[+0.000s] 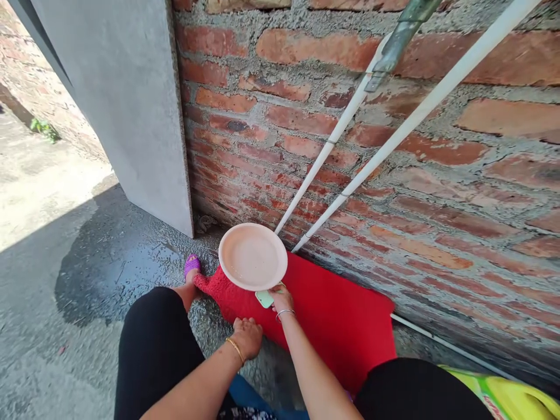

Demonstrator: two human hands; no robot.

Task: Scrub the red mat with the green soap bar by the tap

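Note:
A round, pale pink basin (252,256) is held by my right hand (280,298), whose fingers are at its near rim. A pale green piece (264,299), with what looks like a slot, shows beside those fingers; its kind is unclear. Below the basin lies a red mat (332,309), smooth on the right and with its shaggy side showing on the left. My left hand (248,337) is closed at the mat's near edge, its fingers curled and their tips hidden. What looks like a little clear water lies in the basin.
A brick wall (297,128) runs behind the mat, with white pipes (385,140) along it. A grey slab (126,105) leans at the left. Wet concrete (126,262) spreads beside a foot in a purple sandal (191,265). A yellow-green jug (516,394) stands at lower right.

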